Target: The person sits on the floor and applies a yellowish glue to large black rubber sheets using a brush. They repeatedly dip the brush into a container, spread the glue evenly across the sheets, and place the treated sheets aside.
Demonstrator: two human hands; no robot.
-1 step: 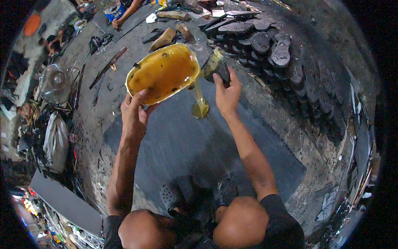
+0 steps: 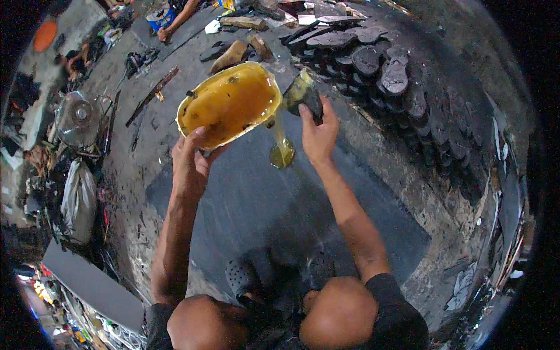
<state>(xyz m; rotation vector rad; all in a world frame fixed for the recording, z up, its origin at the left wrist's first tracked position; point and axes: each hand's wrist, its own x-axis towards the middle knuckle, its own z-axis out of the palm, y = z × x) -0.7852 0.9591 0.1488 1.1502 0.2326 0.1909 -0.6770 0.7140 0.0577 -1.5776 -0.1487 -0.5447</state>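
Note:
My left hand [image 2: 195,154] grips the near-left rim of a shallow oblong tray [image 2: 182,111], its thumb on top. Amber, glue-like liquid [image 2: 233,105] with dark specks lies in the tray, which is held in the air and tilted toward the right. From its right corner a thick yellow strand hangs down to a round puddle [image 2: 282,155] on a large black sheet [image 2: 251,192]. Just right of that corner, my right hand [image 2: 321,131] pinches a dark flat spreader-like piece [image 2: 302,100] smeared yellow at its upper end. The fingers behind it are hidden.
Stacks of black shoe soles [image 2: 396,76] curve along the right. Beyond the tray lie brown shoe-shaped pieces [image 2: 229,56]. A fan [image 2: 80,116] and a whitish sack [image 2: 79,198] stand left. Another person's hand [image 2: 165,34] is near a blue can [image 2: 158,17]. My clog [image 2: 239,274] rests at the sheet's near edge.

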